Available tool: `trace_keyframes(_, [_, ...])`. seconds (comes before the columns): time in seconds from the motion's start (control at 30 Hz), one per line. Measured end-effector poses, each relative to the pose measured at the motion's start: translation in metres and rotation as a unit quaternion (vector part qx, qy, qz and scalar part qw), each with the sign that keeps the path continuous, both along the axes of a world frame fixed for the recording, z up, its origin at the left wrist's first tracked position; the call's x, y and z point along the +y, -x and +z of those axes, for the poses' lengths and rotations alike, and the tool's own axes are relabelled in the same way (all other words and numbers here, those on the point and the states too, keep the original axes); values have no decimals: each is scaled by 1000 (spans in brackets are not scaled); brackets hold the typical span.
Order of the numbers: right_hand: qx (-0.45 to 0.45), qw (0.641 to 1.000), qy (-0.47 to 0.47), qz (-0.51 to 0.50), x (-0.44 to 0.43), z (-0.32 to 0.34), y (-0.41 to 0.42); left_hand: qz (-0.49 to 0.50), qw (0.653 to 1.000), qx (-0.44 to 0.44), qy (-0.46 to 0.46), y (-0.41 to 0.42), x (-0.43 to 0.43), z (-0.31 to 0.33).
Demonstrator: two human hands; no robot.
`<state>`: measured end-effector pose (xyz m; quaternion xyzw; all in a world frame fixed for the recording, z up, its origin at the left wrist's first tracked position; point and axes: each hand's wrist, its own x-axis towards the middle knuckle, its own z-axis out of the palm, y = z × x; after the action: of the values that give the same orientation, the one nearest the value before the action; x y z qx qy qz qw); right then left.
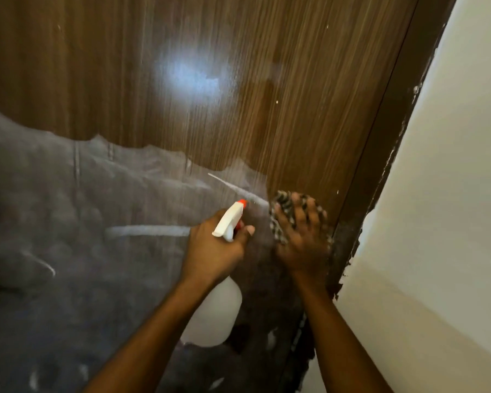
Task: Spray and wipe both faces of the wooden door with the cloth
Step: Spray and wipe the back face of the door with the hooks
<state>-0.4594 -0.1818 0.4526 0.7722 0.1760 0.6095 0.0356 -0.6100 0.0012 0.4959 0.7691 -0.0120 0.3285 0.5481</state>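
Note:
The wooden door (238, 80) fills the view, brown with vertical grain and a glare spot. Its lower part is covered by a torn greyish plastic film (82, 208). My left hand (213, 245) grips a white spray bottle (213, 316) by its trigger head, whose red nozzle (242, 202) points at the door. My right hand (301, 231) presses a checked cloth (284, 202) flat against the door near its right edge, just beside the nozzle. Most of the cloth is hidden under my fingers.
A dark brown door frame (380, 151) runs down the right side of the door, with rough paint edges. Beyond it stands a white wall (451, 194). Pale smears and streaks mark the plastic film.

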Motion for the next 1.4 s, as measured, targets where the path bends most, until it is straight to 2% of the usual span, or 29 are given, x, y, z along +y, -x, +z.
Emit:
trace_keyframes(0.1, [17,989,-143,-30,-23,-8,5,54,996,13,-71,8,7,-2])
trace_keyframes(0.17, [21,971,-238,-23,-2,25,7,64,996,22,-55,12,15,0])
trace_keyframes(0.2, [23,968,-248,-19,15,40,9,63,997,23,-40,12,20,3])
trace_keyframes(0.23, [21,973,-228,-12,33,46,11,61,997,24,-26,14,24,5])
trace_keyframes(0.3, [13,993,-118,16,49,35,10,39,999,23,0,15,28,8])
trace_keyframes(0.37, [-6,999,-7,35,35,6,5,11,999,25,24,17,27,4])
trace_keyframes(0.4, [-12,999,16,35,21,-7,5,1,999,30,33,19,26,-1])
trace_keyframes(0.47, [-7,1000,-9,7,2,-25,10,-15,997,49,59,23,26,-16])
trace_keyframes(0.57, [23,983,-180,-17,29,-5,22,-10,996,62,67,27,40,-37])
trace_keyframes(0.6, [22,979,-202,-7,51,10,22,-1,996,61,62,28,47,-39])
trace_keyframes(0.63, [14,983,-185,13,74,22,23,9,997,57,53,28,54,-41])
trace_keyframes(0.73, [-12,997,-32,72,128,28,20,37,999,27,30,25,74,-32])
trace_keyframes(0.87, [-28,992,70,97,121,-1,4,41,998,-1,42,16,99,-11])
trace_keyframes(0.97, [-32,995,51,81,92,-9,2,44,998,-5,48,18,117,-4])
trace_keyframes(1.07, [14,991,-130,32,131,16,17,61,997,1,48,28,143,-8])
trace_keyframes(1.1, [14,986,-163,37,159,27,23,67,996,1,51,32,152,-9])
trace_keyframes(1.13, [5,985,-159,60,188,36,28,73,996,-1,55,35,161,-8])
trace_keyframes(1.2, [-16,992,-60,111,234,34,32,83,995,-5,57,37,178,-5])
trace_keyframes(1.27, [-16,990,40,134,243,12,30,86,995,-1,54,36,189,-2])
trace_keyframes(1.33, [-18,987,74,139,221,-12,28,81,996,10,46,33,198,-3])
trace_keyframes(1.4, [-19,991,60,115,190,-26,25,74,996,27,41,32,205,-5])
